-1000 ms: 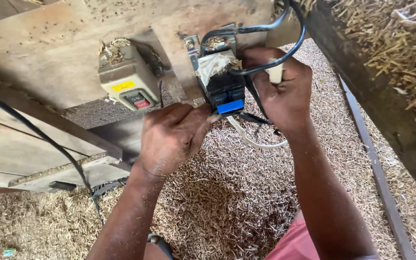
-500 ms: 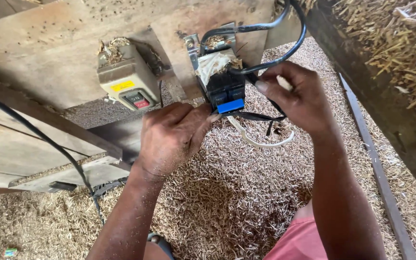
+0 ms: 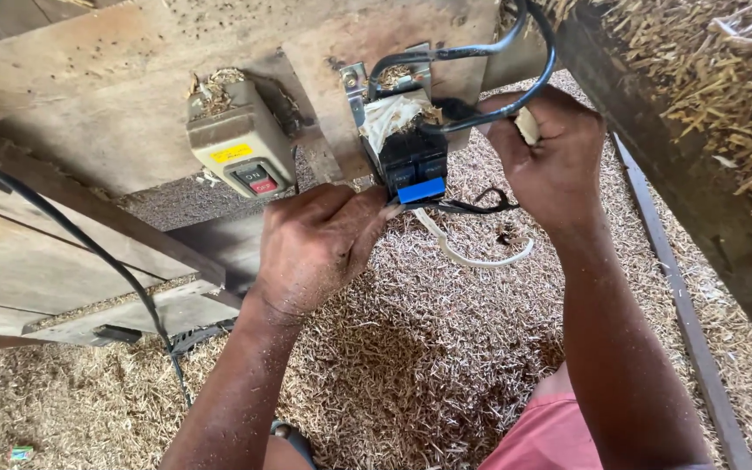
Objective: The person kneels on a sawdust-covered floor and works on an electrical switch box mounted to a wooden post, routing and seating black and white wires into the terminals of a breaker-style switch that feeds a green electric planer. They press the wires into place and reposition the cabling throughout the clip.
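A black electrical contactor (image 3: 412, 161) with a blue tab at its bottom is bolted to a metal bracket on a wooden panel. My left hand (image 3: 315, 248) is closed just below and left of it, fingertips pinching wire ends at the blue tab. My right hand (image 3: 546, 161) grips a black cable (image 3: 480, 50) and a pale handle-like piece beside the unit's right side. A white wire (image 3: 467, 255) and thin black wires hang loose beneath.
A beige switch box (image 3: 241, 144) with green and red buttons sits to the left on the panel. A black cord (image 3: 89, 252) runs down at left. Wood shavings cover the ground; a metal rail (image 3: 681, 313) and a dark beam lie at right.
My right hand has moved up and to the right, from under the contactor to its right side, now gripping the black cable. My left hand has stayed at the blue tab.
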